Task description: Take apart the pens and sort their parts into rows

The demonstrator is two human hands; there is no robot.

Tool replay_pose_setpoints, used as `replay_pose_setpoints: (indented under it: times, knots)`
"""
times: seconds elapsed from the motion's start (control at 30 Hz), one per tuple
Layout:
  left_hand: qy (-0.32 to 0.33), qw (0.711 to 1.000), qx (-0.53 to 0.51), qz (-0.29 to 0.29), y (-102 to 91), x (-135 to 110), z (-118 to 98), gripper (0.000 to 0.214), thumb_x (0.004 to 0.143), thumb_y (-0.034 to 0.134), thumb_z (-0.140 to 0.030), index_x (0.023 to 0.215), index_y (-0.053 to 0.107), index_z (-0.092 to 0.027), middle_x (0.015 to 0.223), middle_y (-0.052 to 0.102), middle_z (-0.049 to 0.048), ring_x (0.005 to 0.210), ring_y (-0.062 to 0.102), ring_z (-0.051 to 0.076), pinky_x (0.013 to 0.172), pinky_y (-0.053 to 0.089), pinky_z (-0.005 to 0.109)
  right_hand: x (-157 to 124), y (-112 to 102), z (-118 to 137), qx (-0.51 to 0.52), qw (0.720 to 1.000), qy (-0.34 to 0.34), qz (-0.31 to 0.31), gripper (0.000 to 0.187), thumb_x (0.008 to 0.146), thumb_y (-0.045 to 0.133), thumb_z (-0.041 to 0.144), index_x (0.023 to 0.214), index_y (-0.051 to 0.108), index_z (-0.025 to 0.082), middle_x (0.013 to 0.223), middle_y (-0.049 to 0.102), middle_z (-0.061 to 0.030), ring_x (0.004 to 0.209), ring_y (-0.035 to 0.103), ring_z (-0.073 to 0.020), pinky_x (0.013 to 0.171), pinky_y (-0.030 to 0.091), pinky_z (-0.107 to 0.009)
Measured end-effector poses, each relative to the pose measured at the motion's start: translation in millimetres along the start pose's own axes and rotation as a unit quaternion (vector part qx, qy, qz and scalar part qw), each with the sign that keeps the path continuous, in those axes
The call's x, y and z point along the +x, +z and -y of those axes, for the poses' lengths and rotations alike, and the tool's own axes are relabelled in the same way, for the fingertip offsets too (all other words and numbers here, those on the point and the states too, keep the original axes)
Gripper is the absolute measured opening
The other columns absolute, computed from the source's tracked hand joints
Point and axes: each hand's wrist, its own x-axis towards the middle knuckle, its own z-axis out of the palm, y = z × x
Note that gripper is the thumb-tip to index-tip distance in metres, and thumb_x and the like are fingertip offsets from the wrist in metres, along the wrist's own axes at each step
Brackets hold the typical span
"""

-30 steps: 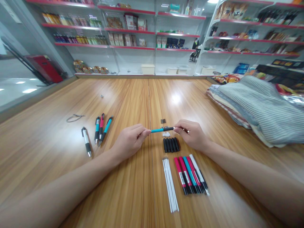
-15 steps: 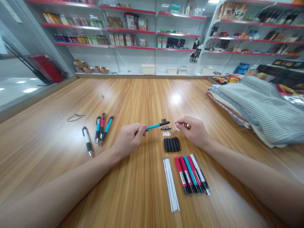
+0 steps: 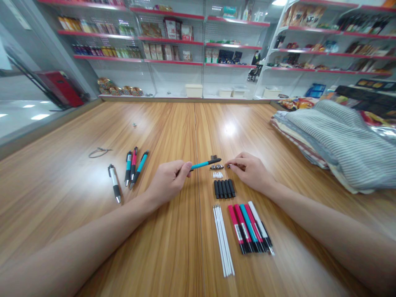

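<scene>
My left hand [image 3: 169, 179] is closed on a teal pen barrel with a black grip [image 3: 204, 164], holding it just above the wooden table [image 3: 173, 123], tip pointing right. My right hand [image 3: 250, 170] pinches a small part I cannot name, close to a row of small metal tips [image 3: 217, 167]. Below them lie small white pieces [image 3: 217, 175], a row of black grips [image 3: 224, 188], white refills [image 3: 223, 239] and several red, teal and white pen barrels [image 3: 250, 227].
Several finished pens [image 3: 128, 171] lie to the left, near a dark loop of wire [image 3: 98, 152]. Folded striped cloth [image 3: 340, 140] is stacked at the right. Red-edged shelves of goods [image 3: 173, 41] line the back wall.
My right hand let go of the pen's right end and moved down to the small metal tips. The left hand keeps the pen, now tilted up at its tip.
</scene>
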Motion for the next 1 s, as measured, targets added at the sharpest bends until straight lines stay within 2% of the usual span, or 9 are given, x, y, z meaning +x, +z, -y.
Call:
replay_pose_setpoints:
  times: [0.13,0.3,0.8,1.0]
  knots:
    - [-0.006,1.0,-0.005,-0.005,0.0,0,0,0.04,0.097,0.044,-0.033,0.065,0.062,-0.016,0.053,0.048,-0.0023,0.05,0.046,0.01,0.05,0.032,0.024,0,-3,6,0.019,1.0,0.003,-0.016,0.022,0.087,0.061,0.023,0.105,0.073,0.021,0.084,0.064,-0.0044,0.068,0.059,-0.0141,0.064,0.047,-0.028]
    - [-0.014,1.0,-0.01,-0.003,0.0,0,0,0.04,0.097,0.044,-0.033,0.065,0.062,-0.015,0.053,0.048,-0.0021,0.05,0.046,0.01,0.051,0.032,0.024,1,-4,10,0.019,1.0,0.009,0.019,0.017,0.087,0.063,0.029,0.096,0.074,0.02,0.081,0.064,-0.0034,0.066,0.058,-0.0131,0.063,0.046,-0.028]
    - [-0.02,1.0,-0.019,-0.007,1.9,2,-3,0.04,0.097,0.044,-0.033,0.065,0.061,-0.015,0.054,0.048,-0.0022,0.051,0.046,0.01,0.053,0.031,0.025,9,2,10,0.021,0.999,-0.008,0.035,0.01,0.088,0.062,0.022,0.09,0.072,0.019,0.084,0.065,-0.0024,0.071,0.059,-0.0129,0.066,0.045,-0.027]
    - [-0.023,1.0,-0.017,-0.004,-1.5,-1,-5,0.041,0.097,0.044,-0.033,0.065,0.061,-0.015,0.054,0.046,-0.0023,0.052,0.046,0.009,0.055,0.032,0.025,8,-1,15,0.049,0.998,0.007,0.036,0.016,0.09,0.058,0.023,0.101,0.07,0.019,0.09,0.067,-0.0027,0.076,0.061,-0.012,0.068,0.047,-0.025]
